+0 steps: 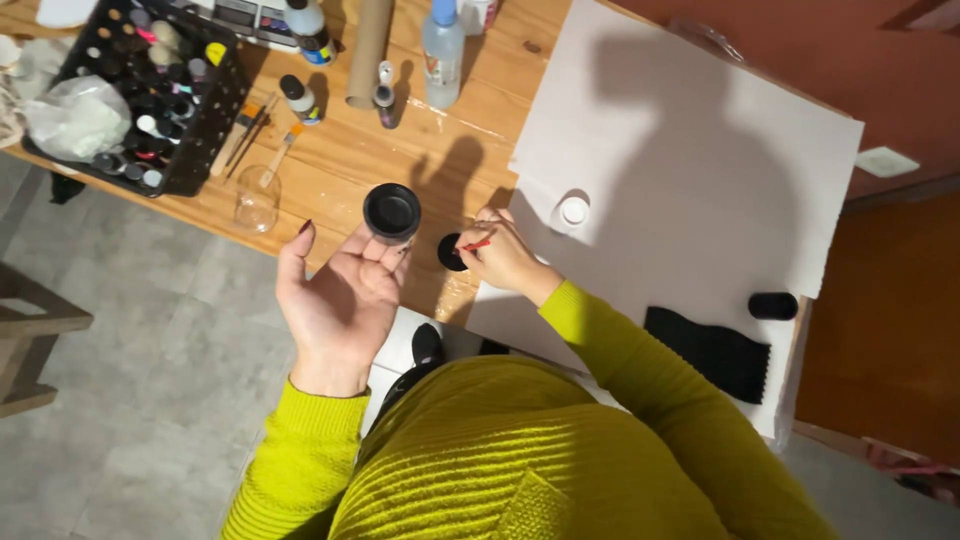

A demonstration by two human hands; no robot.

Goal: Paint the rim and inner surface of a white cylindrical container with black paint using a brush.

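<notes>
My left hand [338, 300] is palm-up at the table's front edge and holds a small round black pot [392, 212] at its fingertips, its open mouth facing up. My right hand [503, 256] grips a thin red-handled brush [477, 244]; the brush tip is at a small black lid [450, 252] lying on the wooden table [470, 150]. Both arms wear yellow-green knitted sleeves.
A large white sheet [690, 150] covers the table's right part, with a small white cap [573, 211], a black ribbed piece [712, 350] and a black cylinder [773, 305] on it. A black crate of paint bottles [150, 95], an empty glass [256, 200], brushes, bottles and a cardboard tube [369, 50] stand further back.
</notes>
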